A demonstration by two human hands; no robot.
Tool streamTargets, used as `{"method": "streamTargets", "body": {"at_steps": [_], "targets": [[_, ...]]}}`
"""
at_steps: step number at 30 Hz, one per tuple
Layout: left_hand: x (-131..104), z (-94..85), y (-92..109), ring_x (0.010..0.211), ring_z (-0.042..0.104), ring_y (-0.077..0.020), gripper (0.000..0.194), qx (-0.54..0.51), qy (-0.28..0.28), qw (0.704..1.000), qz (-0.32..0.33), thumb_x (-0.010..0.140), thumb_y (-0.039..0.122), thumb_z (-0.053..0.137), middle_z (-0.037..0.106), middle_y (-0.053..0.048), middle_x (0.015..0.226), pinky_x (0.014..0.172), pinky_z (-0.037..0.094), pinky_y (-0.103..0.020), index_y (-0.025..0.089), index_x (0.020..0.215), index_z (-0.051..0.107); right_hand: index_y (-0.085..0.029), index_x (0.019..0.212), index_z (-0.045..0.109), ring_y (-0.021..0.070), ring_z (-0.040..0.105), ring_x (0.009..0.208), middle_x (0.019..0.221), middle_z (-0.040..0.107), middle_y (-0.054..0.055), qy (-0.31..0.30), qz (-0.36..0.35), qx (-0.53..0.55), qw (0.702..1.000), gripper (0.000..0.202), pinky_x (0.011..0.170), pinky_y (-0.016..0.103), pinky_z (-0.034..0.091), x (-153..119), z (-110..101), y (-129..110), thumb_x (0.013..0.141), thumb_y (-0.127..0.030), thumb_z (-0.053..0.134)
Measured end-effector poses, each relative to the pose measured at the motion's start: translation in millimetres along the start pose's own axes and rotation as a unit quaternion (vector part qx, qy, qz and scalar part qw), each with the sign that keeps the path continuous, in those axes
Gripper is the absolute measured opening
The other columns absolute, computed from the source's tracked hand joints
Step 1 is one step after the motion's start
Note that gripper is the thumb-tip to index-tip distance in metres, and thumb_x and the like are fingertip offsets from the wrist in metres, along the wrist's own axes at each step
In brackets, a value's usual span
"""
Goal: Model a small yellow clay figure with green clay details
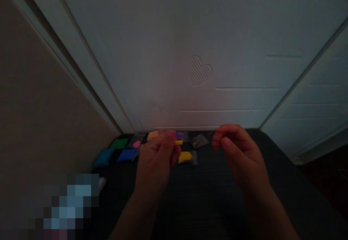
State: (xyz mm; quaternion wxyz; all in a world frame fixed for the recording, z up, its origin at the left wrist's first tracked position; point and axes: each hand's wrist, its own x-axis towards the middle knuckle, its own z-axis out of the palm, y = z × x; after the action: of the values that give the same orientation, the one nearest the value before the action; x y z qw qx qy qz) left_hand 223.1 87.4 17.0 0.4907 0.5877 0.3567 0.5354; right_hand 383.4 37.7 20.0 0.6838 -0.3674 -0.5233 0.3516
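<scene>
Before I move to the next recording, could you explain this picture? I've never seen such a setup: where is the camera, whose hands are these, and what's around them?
There is no machine here. The one picture comes from a camera on a person's head, looking forward and down at their own bare hands. The left hand pinches a small yellow piece. The right hand is loosely curled, with nothing visible in it. Beyond them on the dark table lie small packets, including a green packet, a blue packet and a yellow packet. The picture is too dim to tell what they contain.
</scene>
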Motion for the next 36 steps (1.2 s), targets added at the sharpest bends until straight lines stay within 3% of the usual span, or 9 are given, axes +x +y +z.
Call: {"method": "streamTargets", "body": {"at_steps": [3, 6, 11, 22, 25, 30, 36], "targets": [[2.5, 2.2, 3.0, 0.046, 0.045, -0.0057, 0.009, -0.099, -0.023, 0.995, -0.006, 0.075, 0.026, 0.057, 0.050, 0.005, 0.053, 0.048, 0.039, -0.018, 0.018, 0.073, 0.054, -0.026, 0.092, 0.058, 0.0100, 0.047, 0.071, 0.078, 0.053, -0.002, 0.002, 0.003, -0.008, 1.000, 0.014, 0.060, 0.022, 0.039, 0.1, 0.0, 0.4, 0.079, -0.025, 0.055], [3.7, 4.6, 5.1, 0.061, 0.056, -0.0081, 0.015, -0.133, -0.033, 0.991, -0.012, 0.066, 0.014, 0.065, 0.062, 0.002, 0.070, 0.058, 0.045, -0.019, 0.018, 0.076, 0.055, -0.026, 0.092, 0.058, 0.0106, 0.048, 0.070, 0.078, 0.053, -0.001, 0.007, 0.004, -0.013, 1.000, 0.014, 0.059, 0.023, 0.039, 0.1, -0.1, 1.0, 0.078, -0.025, 0.055], [2.4, 6.4, 3.3, 0.070, 0.059, -0.0100, 0.017, -0.105, -0.005, 0.994, 0.017, 0.062, 0.009, 0.068, 0.064, 0.001, 0.076, 0.063, 0.048, -0.019, 0.018, 0.074, 0.059, -0.027, 0.092, 0.058, 0.0103, 0.048, 0.070, 0.078, 0.053, -0.002, 0.008, 0.020, -0.024, 0.999, 0.016, 0.058, 0.022, 0.040, -0.2, 0.2, 1.1, 0.076, -0.024, 0.058], [-0.8, 7.4, 6.1, 0.062, 0.055, -0.0072, 0.017, -0.087, -0.022, 0.996, 0.002, 0.062, 0.012, 0.069, 0.061, 0.004, 0.070, 0.056, 0.044, -0.016, 0.021, 0.074, 0.060, -0.028, 0.091, 0.057, 0.0099, 0.050, 0.068, 0.077, 0.054, -0.002, -0.003, 0.029, -0.043, 0.999, 0.016, 0.056, 0.020, 0.042, 0.3, 2.7, 1.7, 0.075, -0.025, 0.059], [-0.7, 6.9, 6.9, 0.059, 0.053, -0.0081, 0.006, -0.055, -0.037, 0.998, 0.004, 0.069, 0.020, 0.063, 0.059, 0.003, 0.065, 0.055, 0.042, -0.018, 0.019, 0.073, 0.059, -0.027, 0.092, 0.057, 0.0103, 0.050, 0.069, 0.078, 0.054, -0.001, -0.002, 0.033, -0.047, 0.998, 0.016, 0.057, 0.021, 0.042, -0.3, 2.4, 1.4, 0.076, -0.025, 0.058], [-0.6, 3.9, 5.3, 0.051, 0.047, -0.0085, 0.034, 0.052, -0.016, 0.998, 0.026, 0.082, 0.032, 0.045, 0.051, 0.002, 0.052, 0.052, 0.036, -0.021, 0.016, 0.053, 0.054, -0.027, 0.091, 0.058, 0.0104, 0.050, 0.068, 0.077, 0.054, -0.002, -0.003, 0.031, -0.046, 0.998, 0.014, 0.057, 0.021, 0.042, 0.0, 3.0, 1.3, 0.077, -0.026, 0.057], [-0.7, 1.5, 3.0, 0.045, 0.042, -0.0080, 0.037, 0.065, -0.017, 0.998, 0.002, 0.081, 0.035, 0.047, 0.045, 0.002, 0.046, 0.046, 0.032, -0.021, 0.016, 0.050, 0.050, -0.027, 0.090, 0.058, 0.0112, 0.051, 0.069, 0.077, 0.055, -0.001, -0.009, 0.024, -0.053, 0.998, 0.013, 0.058, 0.022, 0.043, 0.4, 4.5, -0.5, 0.078, -0.027, 0.055]]}}
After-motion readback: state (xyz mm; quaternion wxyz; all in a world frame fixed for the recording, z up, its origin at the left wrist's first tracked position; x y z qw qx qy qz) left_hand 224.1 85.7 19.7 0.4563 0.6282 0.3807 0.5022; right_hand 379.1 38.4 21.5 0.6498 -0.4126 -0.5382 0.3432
